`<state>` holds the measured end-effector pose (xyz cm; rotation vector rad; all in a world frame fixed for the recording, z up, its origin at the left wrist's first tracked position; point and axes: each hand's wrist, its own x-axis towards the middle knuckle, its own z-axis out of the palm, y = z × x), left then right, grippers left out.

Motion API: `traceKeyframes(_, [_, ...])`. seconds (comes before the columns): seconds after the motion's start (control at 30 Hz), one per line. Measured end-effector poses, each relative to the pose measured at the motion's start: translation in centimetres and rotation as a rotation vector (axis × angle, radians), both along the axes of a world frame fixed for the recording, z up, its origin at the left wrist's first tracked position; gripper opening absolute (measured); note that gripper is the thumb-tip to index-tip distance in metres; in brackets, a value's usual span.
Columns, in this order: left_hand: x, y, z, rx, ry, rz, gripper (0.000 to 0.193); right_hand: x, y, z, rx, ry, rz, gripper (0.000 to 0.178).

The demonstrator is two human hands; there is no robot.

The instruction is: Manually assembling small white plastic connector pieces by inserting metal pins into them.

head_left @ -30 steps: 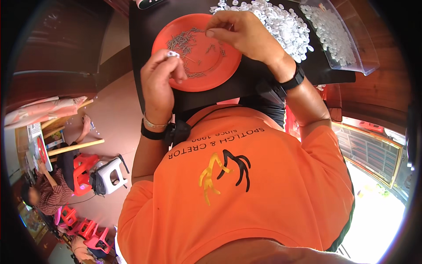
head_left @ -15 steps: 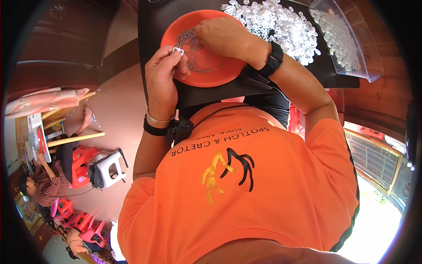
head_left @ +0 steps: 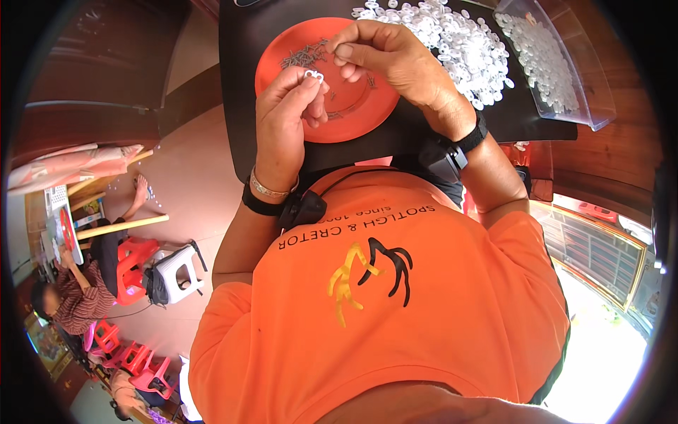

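My left hand [head_left: 284,116] pinches a small white plastic clip [head_left: 314,75] with loop-like openings, between thumb and fingertips. It is held over the near left part of a round orange-red plate [head_left: 374,127]. Across from it, my right hand [head_left: 385,60] is closed in a pinch above the plate, its fingertips close to the clip but apart from it. What those fingertips hold is too small to make out. Thin grey nails [head_left: 304,56] lie heaped on the far left of the plate, and a few more [head_left: 372,81] are scattered beneath my hands.
A big pile of white plastic clips [head_left: 466,56] lies on the black table [head_left: 244,42] right of the plate. Beyond it stands a clear plastic bin [head_left: 583,106] with more white pieces. Stools [head_left: 180,272] and a seated person [head_left: 85,297] are off to the left.
My right hand has lifted from the nails and drawn back toward me, its thumb and finger pinched. My left hand has moved slightly right with the clip, bringing the two closer.
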<state>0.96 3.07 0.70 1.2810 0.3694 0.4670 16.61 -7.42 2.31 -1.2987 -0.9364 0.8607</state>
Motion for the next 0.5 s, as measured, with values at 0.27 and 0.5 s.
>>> traceKeyframes(0.27, [0.4, -0.5, 0.0, 0.019, -0.01, -0.041, 0.02, -1.5, -0.2, -0.5, 0.021, 0.156, -0.05, 0.019])
traceKeyframes(0.5, [0.5, -0.7, -0.3, 0.056, -0.027, -0.033, 0.02, -2.4, 0.0, -0.9, -0.028, 0.063, -0.088, 0.026])
